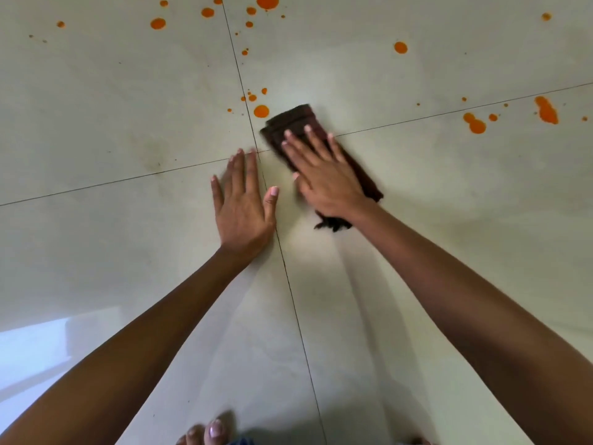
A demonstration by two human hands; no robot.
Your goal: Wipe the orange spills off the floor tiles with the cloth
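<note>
Two flat hands, left hand (243, 209) on tiles (96, 252), right hand (324, 178) fingers straight, pressing cloth (293, 118)

The pale floor tiles (449, 203) are lit evenly by soft, diffuse light. A bluish-white glare patch (29, 358) is reflected at the lower left. The right hand (324, 178) and cloth (295, 120) are motion-blurred. Grout lines (290, 284) are bowed by wide-angle distortion.

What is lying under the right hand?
A folded dark brown cloth, pressed flat on the floor tile by the right hand. What the cloth itself covers cannot be seen.
</note>
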